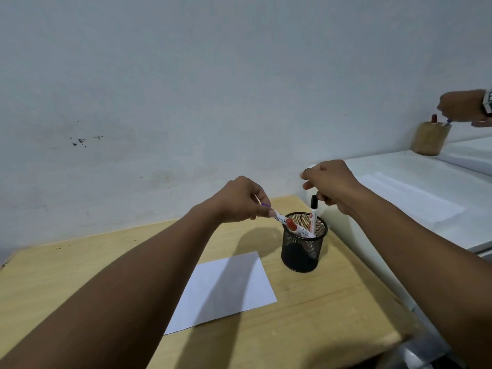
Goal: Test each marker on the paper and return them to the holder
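Note:
A black mesh holder (pixel 303 251) stands on the wooden desk (pixel 80 278), just right of a blank white paper (pixel 234 288). My left hand (pixel 239 201) pinches the upper end of a white marker (pixel 279 217) that slants down into the holder; a bit of purple shows at my fingers. A red-capped marker (pixel 290 225) leans on the holder's rim. A black-capped marker (pixel 313 211) stands upright in the holder. My right hand (pixel 330 185) hovers over it with curled fingers beside its cap; whether they grip it is unclear.
A white table (pixel 399 182) with a sheet of paper (pixel 415 201) adjoins on the right. At its far end stands a wooden holder (pixel 430 139), with another person's hand (pixel 463 107) at it. A grey wall runs behind the desk.

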The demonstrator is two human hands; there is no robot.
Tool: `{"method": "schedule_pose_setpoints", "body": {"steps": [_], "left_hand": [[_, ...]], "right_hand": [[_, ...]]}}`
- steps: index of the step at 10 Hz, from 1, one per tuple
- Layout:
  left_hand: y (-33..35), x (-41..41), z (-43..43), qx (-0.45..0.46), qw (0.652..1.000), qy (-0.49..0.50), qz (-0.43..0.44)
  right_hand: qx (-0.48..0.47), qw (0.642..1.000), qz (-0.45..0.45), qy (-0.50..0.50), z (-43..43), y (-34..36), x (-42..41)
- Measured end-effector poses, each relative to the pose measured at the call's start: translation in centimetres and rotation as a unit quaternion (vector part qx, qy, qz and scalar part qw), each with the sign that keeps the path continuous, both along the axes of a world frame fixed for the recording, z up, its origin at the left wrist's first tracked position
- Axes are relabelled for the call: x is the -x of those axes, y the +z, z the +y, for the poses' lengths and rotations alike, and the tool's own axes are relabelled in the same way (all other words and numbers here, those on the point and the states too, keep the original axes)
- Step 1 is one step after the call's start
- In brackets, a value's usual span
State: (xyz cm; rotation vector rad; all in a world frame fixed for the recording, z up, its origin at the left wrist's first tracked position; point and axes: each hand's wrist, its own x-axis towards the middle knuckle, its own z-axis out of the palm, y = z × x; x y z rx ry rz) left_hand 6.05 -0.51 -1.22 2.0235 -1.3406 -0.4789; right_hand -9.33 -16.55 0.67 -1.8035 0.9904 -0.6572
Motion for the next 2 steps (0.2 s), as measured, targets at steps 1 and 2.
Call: {"method": "schedule_pose_setpoints", "body": {"steps": [1,2], "left_hand": [[0.07,0.92,-0.70,-0.005,1.000,-0.016,-0.014],[0.83,1.61,-0.98,-0.010,1.000,-0.015,-0.017]], "right_hand": [[0.025,1.000,-0.006,0.017,0.38,-0.34,-0.32],[0.045,0.999,-0.014,0.024,0.82,-0.21,-0.52]]}}
